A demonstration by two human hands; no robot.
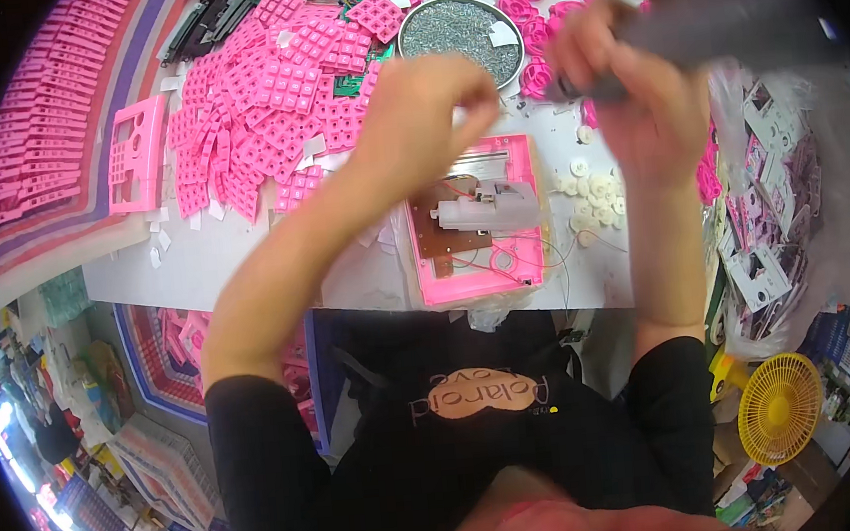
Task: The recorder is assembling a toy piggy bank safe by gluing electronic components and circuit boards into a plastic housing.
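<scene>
Left side, a heap of pink plastic keypads with square buttons (281, 87); my left hand (427, 106) is curled, blurred, whether pinching anything I can't tell. Just nearer me, the open, rectangular pink plastic casing (482, 287) lies on the white table (346, 282); rightward, my right hand (649, 86) grips a blurred dark-grey tool (731, 27).

1 view, head: left unit of 2 side-by-side fisheye cameras worn on the person's head. Faces steeply down, upright, unmirrored. Close range: left hand (427, 106) and right hand (635, 74) loom large in the upper half, over the worktable (171, 270); black shirt (460, 462) fills lower middle. Field very wide, taking in the yellow fan (779, 409) at lower right; straight edges bow toward the dark round rim.
</scene>
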